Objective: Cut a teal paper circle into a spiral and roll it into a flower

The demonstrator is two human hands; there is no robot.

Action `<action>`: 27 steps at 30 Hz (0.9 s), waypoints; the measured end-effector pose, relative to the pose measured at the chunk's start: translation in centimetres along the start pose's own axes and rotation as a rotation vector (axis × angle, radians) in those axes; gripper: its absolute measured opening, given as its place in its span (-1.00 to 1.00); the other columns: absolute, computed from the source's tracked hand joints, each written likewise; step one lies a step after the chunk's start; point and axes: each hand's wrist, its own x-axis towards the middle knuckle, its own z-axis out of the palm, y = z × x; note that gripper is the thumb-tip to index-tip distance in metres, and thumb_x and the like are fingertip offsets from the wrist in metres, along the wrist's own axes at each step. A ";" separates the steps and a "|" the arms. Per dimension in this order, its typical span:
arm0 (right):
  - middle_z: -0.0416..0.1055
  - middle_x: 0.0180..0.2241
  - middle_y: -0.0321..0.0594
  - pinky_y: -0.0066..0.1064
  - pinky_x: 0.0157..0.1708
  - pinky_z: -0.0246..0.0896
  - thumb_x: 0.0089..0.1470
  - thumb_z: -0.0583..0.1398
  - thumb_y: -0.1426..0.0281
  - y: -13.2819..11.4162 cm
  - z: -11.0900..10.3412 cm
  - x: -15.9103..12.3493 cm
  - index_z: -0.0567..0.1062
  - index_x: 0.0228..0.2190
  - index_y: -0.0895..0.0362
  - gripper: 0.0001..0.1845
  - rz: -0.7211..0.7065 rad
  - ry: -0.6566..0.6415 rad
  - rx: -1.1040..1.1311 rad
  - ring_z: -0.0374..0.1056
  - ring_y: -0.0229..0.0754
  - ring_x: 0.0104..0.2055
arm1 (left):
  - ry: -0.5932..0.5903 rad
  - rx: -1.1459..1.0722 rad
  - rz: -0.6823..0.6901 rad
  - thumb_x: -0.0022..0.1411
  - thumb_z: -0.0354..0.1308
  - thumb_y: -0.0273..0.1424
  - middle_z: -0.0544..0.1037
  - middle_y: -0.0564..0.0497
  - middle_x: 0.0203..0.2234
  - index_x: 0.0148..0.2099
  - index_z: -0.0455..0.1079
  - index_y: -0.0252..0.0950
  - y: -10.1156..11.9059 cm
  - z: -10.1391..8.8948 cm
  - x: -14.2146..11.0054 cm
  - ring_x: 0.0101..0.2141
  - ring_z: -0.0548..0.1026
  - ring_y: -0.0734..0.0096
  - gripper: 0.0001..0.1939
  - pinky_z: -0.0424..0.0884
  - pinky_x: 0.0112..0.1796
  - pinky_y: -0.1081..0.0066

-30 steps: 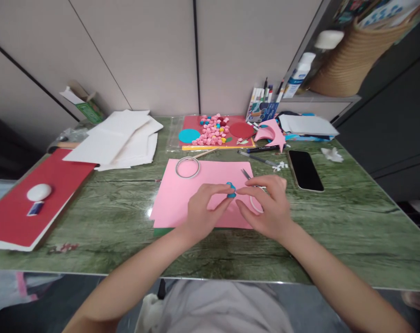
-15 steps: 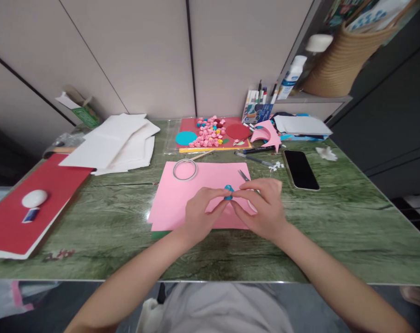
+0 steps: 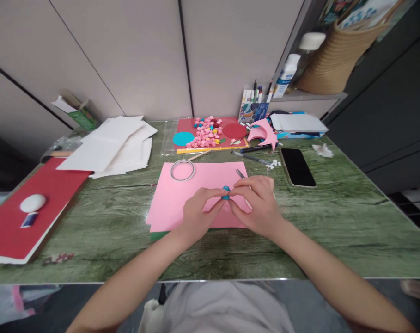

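Note:
A small crumpled or folded blue paper piece (image 3: 225, 188) is pinched between both hands, above the pink paper sheets (image 3: 175, 199). My left hand (image 3: 197, 209) grips its left side with thumb and fingertips. From the other side, my right hand (image 3: 257, 203) closes its thumb and fingers on the same piece. Scissors (image 3: 240, 173) lie partly hidden beneath my right hand, with their blade tips showing. On the pink sheets at the upper left rests a roll of tape (image 3: 182, 170). The fingertips cover part of the blue piece, so its exact shape is unclear.
Behind the sheets, many small pink paper pieces (image 3: 208, 136) lie on a red sheet, beside a blue circle (image 3: 184, 138). A phone (image 3: 297, 167) is at the right. White papers (image 3: 109, 143) and a red board (image 3: 33, 222) occupy the left. Pens (image 3: 256, 149) lie toward the back.
The camera view has shifted slightly, so the scene sits a little further left. Both hands keep their pinch on the blue piece, which looks slightly turned.

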 end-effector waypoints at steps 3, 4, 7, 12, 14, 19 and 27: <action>0.36 -0.34 -0.24 -0.25 -0.20 -0.02 -0.10 0.18 0.43 0.0 0.0 0.0 0.40 -0.40 0.10 -0.89 0.007 -0.011 0.006 0.23 -0.16 -0.23 | 0.020 0.007 -0.023 0.02 0.15 -0.49 0.52 0.03 -0.37 -0.19 0.34 -0.24 -0.1 0.1 -0.1 -0.32 0.47 0.47 -0.76 0.43 -0.27 0.40; 0.36 -0.33 -0.23 -0.25 -0.20 -0.03 -0.09 0.18 0.43 0.0 0.0 0.0 0.40 -0.40 0.10 -0.89 0.006 -0.016 0.007 0.23 -0.15 -0.23 | 0.023 0.013 -0.026 0.02 0.15 -0.48 0.52 0.03 -0.37 -0.19 0.34 -0.24 -0.1 0.1 -0.1 -0.32 0.47 0.47 -0.76 0.43 -0.27 0.40; 0.36 -0.33 -0.23 -0.24 -0.20 -0.03 -0.09 0.17 0.42 0.1 -0.2 0.2 0.40 -0.40 0.09 -0.89 -0.013 -0.032 -0.002 0.22 -0.15 -0.22 | 0.019 0.041 -0.029 0.02 0.15 -0.49 0.52 0.04 -0.37 -0.20 0.34 -0.24 -0.1 0.1 -0.1 -0.32 0.47 0.49 -0.76 0.43 -0.27 0.42; 0.37 -0.33 -0.25 -0.24 -0.19 -0.05 -0.09 0.16 0.43 0.3 -0.3 0.3 0.41 -0.40 0.09 -0.89 -0.029 -0.071 -0.034 0.22 -0.16 -0.22 | 0.001 0.087 -0.023 0.02 0.15 -0.48 0.51 0.04 -0.36 -0.18 0.32 -0.22 0.0 0.1 0.0 -0.32 0.47 0.50 -0.74 0.43 -0.26 0.42; 0.37 -0.34 -0.25 -0.24 -0.20 -0.05 -0.08 0.16 0.44 0.4 -0.2 0.3 0.40 -0.40 0.09 -0.89 -0.030 -0.066 -0.030 0.22 -0.16 -0.23 | -0.004 0.056 -0.041 0.01 0.16 -0.50 0.51 0.04 -0.35 -0.12 0.28 -0.22 0.0 0.2 -0.1 -0.31 0.48 0.49 -0.68 0.43 -0.25 0.40; 0.38 -0.35 -0.26 -0.24 -0.20 -0.05 -0.10 0.17 0.45 0.2 -0.2 0.2 0.40 -0.41 0.08 -0.89 -0.023 -0.013 0.001 0.22 -0.16 -0.23 | 0.031 -0.038 -0.027 -0.02 0.17 -0.54 0.50 0.02 -0.30 -0.06 0.23 -0.20 -0.2 0.3 -0.5 -0.29 0.48 0.46 -0.56 0.43 -0.23 0.36; 0.38 -0.36 -0.27 -0.25 -0.22 -0.02 -0.13 0.19 0.47 -0.2 -0.3 -0.1 0.41 -0.39 0.07 -0.84 -0.076 0.087 0.035 0.25 -0.18 -0.27 | 0.046 -0.099 0.184 -0.07 0.17 -0.64 0.51 0.04 -0.36 -0.05 0.22 -0.17 -0.5 -0.2 -0.2 -0.32 0.47 0.47 -0.48 0.42 -0.27 0.37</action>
